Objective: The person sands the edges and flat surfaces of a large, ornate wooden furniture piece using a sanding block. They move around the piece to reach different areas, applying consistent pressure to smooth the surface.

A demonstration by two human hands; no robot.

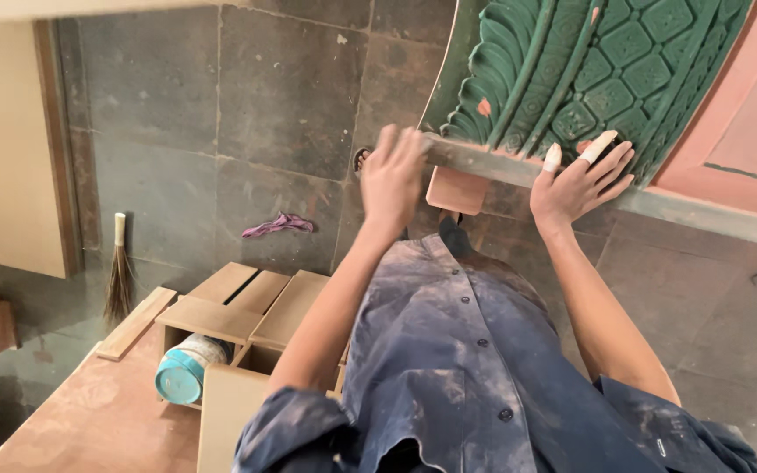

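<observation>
At far left a pale board (pixel 19 149) with a brown edge leans against the stone floor (pixel 221 114), and below it a small broom (pixel 119 271) with a light handle stands by the wall. A flat wooden strip (pixel 137 322) lies beside a low wooden box (pixel 238 307) with open compartments; in the box's front compartment a tin (pixel 184 368) lies on its side, its teal end facing out and a pale label around its body, too small to make out. The box sits on a reddish tabletop (pixel 89 412). Further back, a purple rag (pixel 278 224) lies alone on the floor, well apart from the box. The person's left hand (pixel 393 175) is blurred; it presses against the grey lower edge of the carved panel (pixel 571 70), fingers seemingly curled over that edge, though how tightly they close cannot be told from the blur. Just beside it, under the edge, sits a small pinkish block (pixel 456 188). The panel fills the upper right: dark green carved leaves and lattice, a few pink flecks, with a pink border (pixel 746 131) to its right. The right hand (pixel 580 180) lies flat and spread open against the same grey edge, holding nothing; 2 of its fingertips (pixel 600 143) are wrapped in white tape. Both arms come out of a dusty blue shirt (pixel 466 368) with dark buttons.
</observation>
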